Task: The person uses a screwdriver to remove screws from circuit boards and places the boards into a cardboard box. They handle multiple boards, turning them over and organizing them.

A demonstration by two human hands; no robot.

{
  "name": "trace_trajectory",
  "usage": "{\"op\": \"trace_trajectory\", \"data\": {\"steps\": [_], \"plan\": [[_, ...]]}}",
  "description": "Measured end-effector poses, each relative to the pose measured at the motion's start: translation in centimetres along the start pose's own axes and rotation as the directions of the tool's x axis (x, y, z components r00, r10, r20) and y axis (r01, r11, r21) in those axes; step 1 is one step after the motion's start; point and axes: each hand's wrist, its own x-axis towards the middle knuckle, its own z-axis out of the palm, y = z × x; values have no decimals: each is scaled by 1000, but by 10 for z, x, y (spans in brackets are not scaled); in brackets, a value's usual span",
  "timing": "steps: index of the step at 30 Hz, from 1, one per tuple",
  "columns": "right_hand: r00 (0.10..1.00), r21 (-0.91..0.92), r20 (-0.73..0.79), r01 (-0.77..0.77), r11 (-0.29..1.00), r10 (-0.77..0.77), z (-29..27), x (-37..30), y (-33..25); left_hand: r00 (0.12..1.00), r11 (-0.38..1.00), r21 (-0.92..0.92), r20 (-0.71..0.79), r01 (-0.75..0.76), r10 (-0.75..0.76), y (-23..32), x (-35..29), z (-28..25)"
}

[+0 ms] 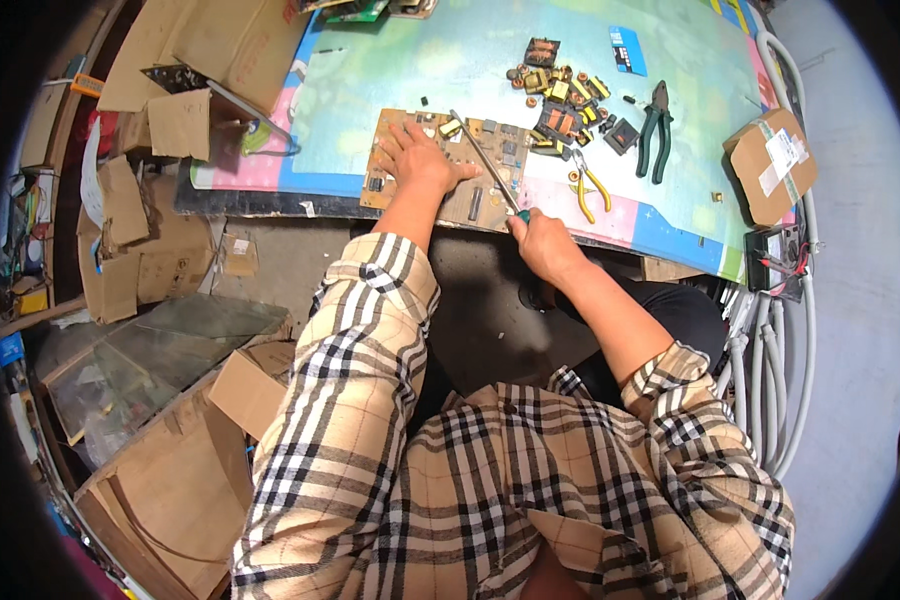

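Observation:
A brown circuit board (490, 208) lies flat at the table's near edge. Across its left part my left hand (418, 162) is spread, pressing down with fingers apart. My right hand (547, 245) is closed around the green handle of a long screwdriver (487, 160). The shaft slants up and left over the board, and its tip meets a small yellow transformer (450, 128) near the board's far edge. Several pulled-off yellow and copper transformers (560, 120) are heaped just right of the board. Yellow-handled pliers (592, 187) lie beside that heap.
Green-handled pliers (656, 135) and a blue card (627, 50) lie farther right on the table. A taped cardboard box (770, 165) stands at the right edge, above a black meter (773, 262). Grey hoses (805, 330) run down the right. Cardboard boxes (225, 50) crowd the left.

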Motion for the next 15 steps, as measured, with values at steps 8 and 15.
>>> {"op": "trace_trajectory", "data": {"steps": [8,15], "plan": [[982,86,-186,25,996,-9,-6,3,-4,1000,1000,10,-11,-14,14,-2,7,4],[993,105,-115,21,994,-9,-41,-18,-29,1000,1000,14,-13,-6,6,-7,5,4]]}}
